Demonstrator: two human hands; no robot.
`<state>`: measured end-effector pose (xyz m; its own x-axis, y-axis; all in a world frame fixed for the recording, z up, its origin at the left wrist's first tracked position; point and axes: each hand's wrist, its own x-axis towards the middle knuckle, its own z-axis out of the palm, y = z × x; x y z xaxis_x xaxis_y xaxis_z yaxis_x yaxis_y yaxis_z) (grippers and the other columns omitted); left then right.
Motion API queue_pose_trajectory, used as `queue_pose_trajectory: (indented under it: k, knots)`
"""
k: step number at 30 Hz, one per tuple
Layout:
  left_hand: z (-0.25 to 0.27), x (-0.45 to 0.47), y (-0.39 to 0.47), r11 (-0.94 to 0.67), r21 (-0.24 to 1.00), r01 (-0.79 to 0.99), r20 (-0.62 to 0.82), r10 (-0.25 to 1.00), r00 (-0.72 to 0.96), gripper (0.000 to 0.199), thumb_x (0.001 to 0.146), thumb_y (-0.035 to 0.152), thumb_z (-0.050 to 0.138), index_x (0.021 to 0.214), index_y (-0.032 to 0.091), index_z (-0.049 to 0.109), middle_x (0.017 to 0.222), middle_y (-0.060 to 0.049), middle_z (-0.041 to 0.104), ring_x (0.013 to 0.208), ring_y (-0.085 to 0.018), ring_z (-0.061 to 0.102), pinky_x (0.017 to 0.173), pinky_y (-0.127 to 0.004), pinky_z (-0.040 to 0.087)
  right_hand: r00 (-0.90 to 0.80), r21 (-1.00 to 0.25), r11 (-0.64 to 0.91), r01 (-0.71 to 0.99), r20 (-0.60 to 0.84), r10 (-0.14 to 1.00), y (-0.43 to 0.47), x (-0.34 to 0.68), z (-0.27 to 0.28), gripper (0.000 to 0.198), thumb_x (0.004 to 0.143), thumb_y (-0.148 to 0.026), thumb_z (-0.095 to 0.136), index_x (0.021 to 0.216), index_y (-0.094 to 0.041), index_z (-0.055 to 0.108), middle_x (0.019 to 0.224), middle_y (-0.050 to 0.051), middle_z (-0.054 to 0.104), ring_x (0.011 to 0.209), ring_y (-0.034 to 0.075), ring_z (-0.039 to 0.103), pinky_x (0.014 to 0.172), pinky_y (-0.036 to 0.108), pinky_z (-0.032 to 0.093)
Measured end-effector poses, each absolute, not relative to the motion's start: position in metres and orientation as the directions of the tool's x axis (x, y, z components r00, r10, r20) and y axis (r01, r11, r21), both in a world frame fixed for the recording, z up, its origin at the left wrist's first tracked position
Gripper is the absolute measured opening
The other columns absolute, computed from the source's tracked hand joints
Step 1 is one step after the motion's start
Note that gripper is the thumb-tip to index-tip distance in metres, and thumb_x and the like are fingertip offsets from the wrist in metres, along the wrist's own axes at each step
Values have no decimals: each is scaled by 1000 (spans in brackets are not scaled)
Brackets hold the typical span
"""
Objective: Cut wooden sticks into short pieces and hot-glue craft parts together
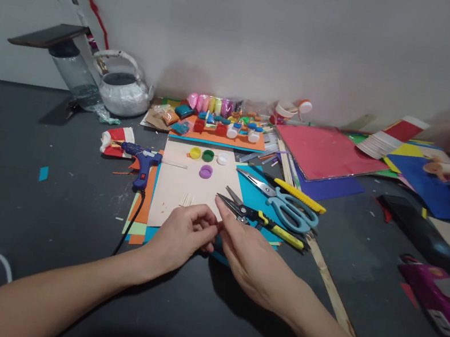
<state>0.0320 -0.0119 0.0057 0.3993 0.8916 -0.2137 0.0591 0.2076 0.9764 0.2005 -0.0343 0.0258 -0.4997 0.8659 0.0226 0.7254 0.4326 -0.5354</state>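
My left hand [187, 234] is closed, fingers curled and thumb tip near the forefinger, over the near edge of a cream paper sheet [174, 183]. My right hand [254, 261] meets it fingertip to fingertip, its forefinger reaching forward and its thumb out of sight. Whatever lies between the fingertips is too small or hidden to make out. Just beyond the left hand, several thin wooden sticks [186, 199] lie on the cream sheet. Black-and-yellow pliers [263, 219] rest beside the right hand's fingers. Behind them are blue-handled scissors [291, 210] and a yellow cutter [301, 196].
A blue glue gun [145, 163] lies at the left, its cord running toward my left forearm. Yellow, green, white and purple caps [206, 171] sit on the sheet. Small paint pots [223, 129], a silver kettle [122, 93], red sheets [328, 152] and paper cups [393, 137] stand farther back.
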Motion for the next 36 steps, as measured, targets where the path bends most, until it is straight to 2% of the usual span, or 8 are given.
queue_pose_trajectory:
  k: [3, 5, 7, 9, 13, 23, 31, 36]
  knots:
    - [10, 31, -10, 301, 953, -15, -266, 862, 431, 16, 79, 29, 62, 79, 14, 57, 63, 1, 61, 52, -10, 59, 52, -23, 50, -443, -704, 306, 641, -15, 896, -28, 203, 27, 42, 97, -25, 35, 137, -16, 46, 100, 9, 68, 82, 17, 62, 73, 28, 46]
    - [12, 31, -8, 333, 941, -65, -278, 866, 416, 18, 78, 30, 64, 78, 14, 56, 63, 1, 61, 51, -10, 59, 49, -23, 50, -416, -771, 243, 588, -30, 909, -24, 203, 30, 30, 97, -28, 40, 110, -18, 65, 88, 4, 68, 75, 14, 59, 69, 24, 43]
    - [13, 32, -8, 333, 938, -95, -272, 879, 391, 18, 77, 30, 64, 77, 14, 55, 62, 1, 61, 50, -10, 58, 45, -21, 48, -390, -803, 198, 563, -47, 919, -22, 203, 32, 28, 95, -29, 46, 84, -16, 68, 77, 1, 66, 69, 13, 56, 64, 23, 40]
    - [13, 33, -9, 321, 940, -111, -260, 890, 375, 18, 77, 30, 64, 76, 14, 55, 60, 1, 60, 48, -10, 57, 42, -19, 47, -377, -840, 156, 519, -62, 924, -20, 202, 33, 28, 93, -28, 49, 74, -15, 66, 72, 0, 64, 65, 12, 53, 61, 22, 38]
    - [12, 32, -9, 316, 943, -106, -251, 882, 400, 18, 78, 29, 64, 74, 14, 54, 58, 1, 60, 47, -9, 56, 43, -20, 47, -400, -900, 79, 428, -111, 910, -19, 203, 31, 28, 92, -31, 50, 74, -14, 64, 69, 0, 60, 62, 11, 49, 57, 21, 36]
    - [17, 27, -1, 409, 912, -27, -339, 790, 510, 26, 85, 38, 55, 81, 12, 57, 72, -4, 63, 53, -11, 61, 46, -22, 51, -427, -882, 34, 470, -193, 883, -15, 214, 32, 30, 91, -34, 50, 71, -15, 60, 62, -2, 51, 56, 9, 41, 52, 21, 31]
    - [14, 27, -6, 190, 982, 23, -175, 843, 508, 25, 82, 37, 60, 93, 15, 60, 66, 1, 57, 57, -11, 58, 42, -19, 47, -437, -882, 52, 469, -180, 881, -16, 217, 36, 35, 92, -41, 49, 72, -15, 62, 62, -2, 50, 58, 10, 41, 52, 22, 31]
    - [14, 28, -10, 161, 984, 75, -177, 860, 478, 22, 84, 36, 59, 90, 15, 60, 60, 3, 56, 47, -7, 51, 43, -18, 44, -441, -865, 70, 497, -182, 879, -18, 213, 37, 35, 93, -40, 49, 74, -14, 63, 62, -2, 51, 57, 10, 42, 52, 22, 30]
